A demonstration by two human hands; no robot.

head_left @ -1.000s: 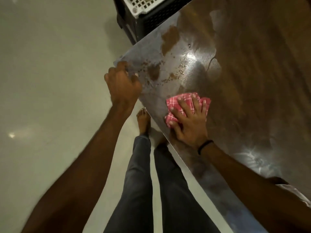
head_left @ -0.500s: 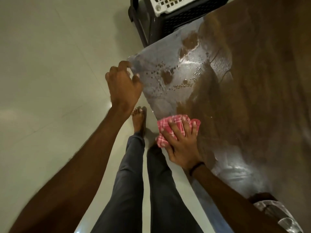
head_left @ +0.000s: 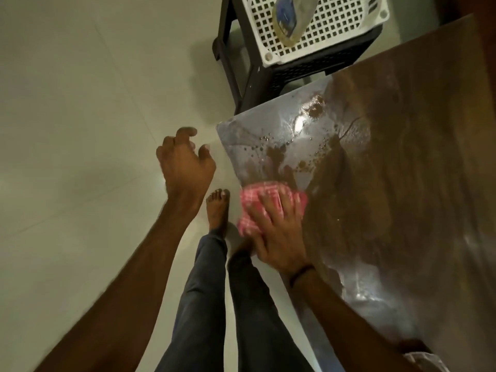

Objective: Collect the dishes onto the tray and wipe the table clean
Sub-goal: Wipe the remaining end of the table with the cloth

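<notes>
A dark glossy table (head_left: pixel 402 183) fills the right side, with brown spill patches and droplets (head_left: pixel 279 154) near its left corner. My right hand (head_left: pixel 276 232) presses flat on a red checked cloth (head_left: pixel 255 202) at the table's near edge, just below the spill. My left hand (head_left: pixel 185 162) hovers off the table over the floor, left of the corner, fingers curled and apart, holding nothing. A white perforated tray (head_left: pixel 322 30) sits on a black stool at the top, with a plate (head_left: pixel 290 17) in it.
A black plastic stool (head_left: pixel 241 76) stands against the table's far-left corner. Pale tiled floor (head_left: pixel 80 130) spreads to the left. My legs and bare feet (head_left: pixel 217 210) stand beside the table edge. A glass object (head_left: pixel 426 361) shows at the bottom right.
My left hand has let go of the table corner and now hangs over the floor. My right hand has slid the cloth toward the table's near edge.
</notes>
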